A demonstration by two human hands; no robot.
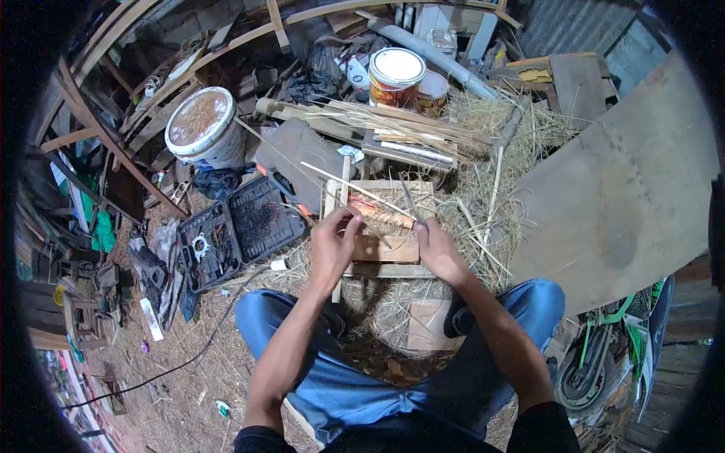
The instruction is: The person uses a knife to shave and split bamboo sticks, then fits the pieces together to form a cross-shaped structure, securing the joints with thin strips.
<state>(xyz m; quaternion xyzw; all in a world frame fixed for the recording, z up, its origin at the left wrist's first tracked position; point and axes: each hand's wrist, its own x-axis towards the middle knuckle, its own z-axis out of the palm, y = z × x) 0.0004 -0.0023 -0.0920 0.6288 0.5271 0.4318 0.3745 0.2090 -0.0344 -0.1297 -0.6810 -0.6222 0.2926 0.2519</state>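
My right hand (440,253) is closed around a knife (410,198), its narrow blade pointing up and away from me. A thin pale bamboo or wood strip (359,188) slants from the upper left down to the knife near my right fingers. My left hand (332,248) is closed, thumb and fingertips together, just below the strip; what it pinches, if anything, is too small to make out. Under both hands stands a low wooden bench or box (385,249), with a small red item (364,202) on its top.
Beyond the bench lies a bundle of thin strips (408,124). An open black tool case (264,219) and a white bucket (200,124) are at left. A paint can (396,75) stands behind. A large board (612,196) leans at right; shavings (483,189) cover the ground.
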